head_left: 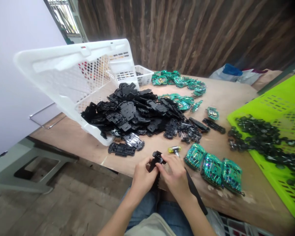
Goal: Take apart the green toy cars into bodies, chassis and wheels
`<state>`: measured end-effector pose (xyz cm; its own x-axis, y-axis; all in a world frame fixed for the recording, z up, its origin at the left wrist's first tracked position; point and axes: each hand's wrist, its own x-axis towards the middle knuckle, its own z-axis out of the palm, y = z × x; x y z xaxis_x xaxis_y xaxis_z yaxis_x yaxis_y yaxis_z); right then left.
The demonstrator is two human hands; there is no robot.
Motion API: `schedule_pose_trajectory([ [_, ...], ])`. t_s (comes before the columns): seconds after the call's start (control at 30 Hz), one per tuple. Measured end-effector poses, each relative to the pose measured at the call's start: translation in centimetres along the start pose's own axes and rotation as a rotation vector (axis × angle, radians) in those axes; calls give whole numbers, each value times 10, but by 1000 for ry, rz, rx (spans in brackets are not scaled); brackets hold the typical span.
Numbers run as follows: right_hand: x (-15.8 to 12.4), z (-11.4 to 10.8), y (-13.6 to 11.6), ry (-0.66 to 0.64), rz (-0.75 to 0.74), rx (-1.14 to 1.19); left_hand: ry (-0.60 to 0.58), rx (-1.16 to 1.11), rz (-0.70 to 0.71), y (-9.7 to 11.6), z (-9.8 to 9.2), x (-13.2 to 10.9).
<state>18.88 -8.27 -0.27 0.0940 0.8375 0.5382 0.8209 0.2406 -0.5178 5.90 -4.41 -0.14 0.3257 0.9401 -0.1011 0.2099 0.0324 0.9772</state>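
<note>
A black plastic toy car chassis [157,156] is held up at the table's front edge. My left hand [144,175] is closed on its left side. The fingers of my right hand [175,173] pinch it near the top, where a dark round part, perhaps a wheel, shows. My fingers hide much of the piece. A hammer with a yellow-tipped head [174,149] lies just beyond my right hand, its black handle running beneath that forearm. To the right, several shiny green toy car bodies [212,168] sit in a row.
Black chassis [127,113] spill in a heap from a tipped white basket [56,78]. Wheel axles [190,130] lie beside the heap, with more green bodies [182,101] behind. On the right, a lime-green basket [258,106] holds black wheels [265,134]. A grey stool [31,170] stands at left.
</note>
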Motion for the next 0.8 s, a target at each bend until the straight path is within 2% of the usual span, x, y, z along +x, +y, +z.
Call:
schedule_pose_trajectory([
  [0.13,-2,2,2,39,56,-19,-37,-59,19,5,2,0],
  [0.23,0,3,6,51,201,162,-83,-81,27,9,-3,4],
  [0.37,5,-1,4,-113,418,611,-210,-92,36,18,-11,8],
  [0.43,11,-7,3,-193,456,699,-262,-130,23,22,-13,10],
  [0.5,20,-20,10,-292,423,701,-299,-190,-14,25,-14,12],
  [0.57,36,-40,31,-334,373,613,-278,-250,-57,25,-14,14],
  [0.63,55,-66,70,-276,381,348,-179,-288,-81,21,-15,19],
  [0.7,77,-92,118,-211,536,-222,-49,-324,-101,16,-18,23],
  [0.8,108,-120,184,-185,642,-503,62,-394,-169,8,-21,27],
])
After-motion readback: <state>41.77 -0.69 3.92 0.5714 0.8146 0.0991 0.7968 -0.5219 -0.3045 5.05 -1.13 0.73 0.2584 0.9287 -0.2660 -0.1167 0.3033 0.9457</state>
